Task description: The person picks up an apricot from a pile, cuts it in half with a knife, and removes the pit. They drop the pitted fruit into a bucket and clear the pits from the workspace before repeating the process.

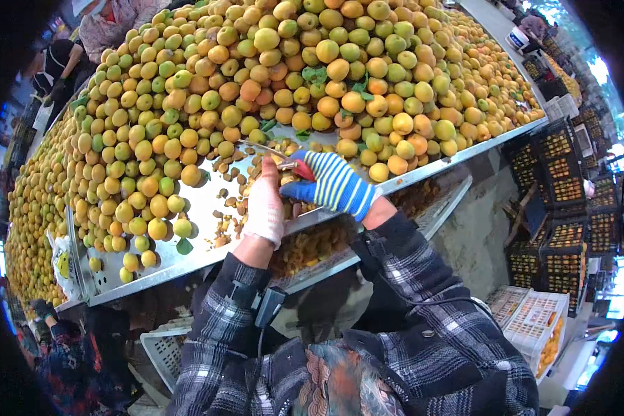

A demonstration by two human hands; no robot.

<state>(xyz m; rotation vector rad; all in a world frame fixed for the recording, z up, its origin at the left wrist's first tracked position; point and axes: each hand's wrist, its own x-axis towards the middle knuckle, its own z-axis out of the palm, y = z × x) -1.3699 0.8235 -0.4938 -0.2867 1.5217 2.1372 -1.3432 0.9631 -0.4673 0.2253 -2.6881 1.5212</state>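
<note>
My left hand (265, 208), in a pale pinkish-white glove, is closed just above the table's near edge; what lies inside its fingers is mostly hidden. Against it on the right is my right hand (336, 184), in a blue glove with pale yellow stripes. Its fingers wrap round the red handle of a small knife (303, 169), whose thin blade seems to point left past my left fingertips. Brown apricot pits (230, 201) lie scattered on the metal table (200, 232) beside my left hand. A big heap of yellow-green apricots (267, 62) rises beyond both hands.
Below the table edge, a pale crate (440, 211) contains halved fruit. Another white crate (161, 353) stands low at left. White crates (534, 315) and stacked dark crates of fruit (558, 166) stand at right. Other people (59, 62) are along the table's left side.
</note>
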